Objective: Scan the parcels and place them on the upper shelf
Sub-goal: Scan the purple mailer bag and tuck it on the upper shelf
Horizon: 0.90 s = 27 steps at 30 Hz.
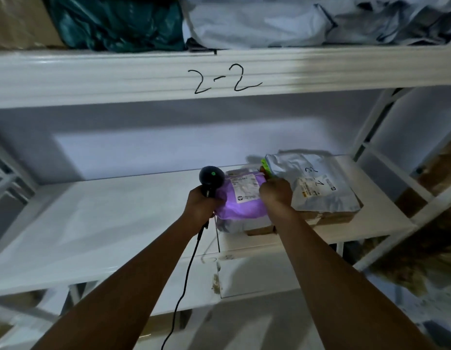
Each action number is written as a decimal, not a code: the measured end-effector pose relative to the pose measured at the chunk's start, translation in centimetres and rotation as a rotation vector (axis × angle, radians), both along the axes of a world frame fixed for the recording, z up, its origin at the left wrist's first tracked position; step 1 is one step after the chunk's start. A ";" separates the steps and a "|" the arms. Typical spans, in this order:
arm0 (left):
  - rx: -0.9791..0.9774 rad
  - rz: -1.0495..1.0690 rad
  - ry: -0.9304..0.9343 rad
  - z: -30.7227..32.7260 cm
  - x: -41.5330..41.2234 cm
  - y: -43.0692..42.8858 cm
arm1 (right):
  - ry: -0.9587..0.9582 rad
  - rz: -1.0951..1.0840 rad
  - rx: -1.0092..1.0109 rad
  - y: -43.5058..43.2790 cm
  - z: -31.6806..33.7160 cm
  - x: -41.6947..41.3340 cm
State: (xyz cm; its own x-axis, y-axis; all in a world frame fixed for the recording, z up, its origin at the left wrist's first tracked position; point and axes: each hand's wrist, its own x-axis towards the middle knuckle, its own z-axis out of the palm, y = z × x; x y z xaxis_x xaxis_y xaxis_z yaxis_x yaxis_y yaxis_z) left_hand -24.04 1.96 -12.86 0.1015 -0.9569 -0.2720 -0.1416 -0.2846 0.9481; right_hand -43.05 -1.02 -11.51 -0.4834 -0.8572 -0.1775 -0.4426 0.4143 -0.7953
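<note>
Lower shelf (pixel 93 223): purple parcel (pixel 244 207) between grips; left grip (pixel 201 202) clamps scanner (pixel 211 176), right grip (pixel 276 192) curls on parcel's right edge.

A white metal shelving rack (pixel 406 183) is filling the frame, the front edge of its upper shelf (pixel 93 77) carrying a handwritten "2-2" mark (pixel 221 77). A pale wall (pixel 143 137) is showing behind the lower board (pixel 93 218), dim light is pooling unevenly on it, and speckled floor (pixel 431 304) is showing at lower right.
</note>
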 end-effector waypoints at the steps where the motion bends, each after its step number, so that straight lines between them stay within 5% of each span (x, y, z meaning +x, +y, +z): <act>1: -0.021 0.010 0.022 0.2 1.0 0.2 | -0.019 0.022 -0.020 -0.1 0.2 0.8; 8: -0.025 -0.003 0.124 2.5 9.4 1.2 | -0.274 0.107 -0.182 1.0 2.4 8.2; 16: -0.020 0.154 0.469 3.9 21.6 2.1 | -0.639 0.283 -0.265 2.9 4.7 19.2; 23: -0.116 0.135 0.517 5.6 29.3 2.8 | -0.973 0.522 -0.012 4.9 6.0 26.8; 27: -0.138 0.087 0.502 6.1 32.7 3.5 | -0.949 0.518 -0.002 5.7 6.5 31.0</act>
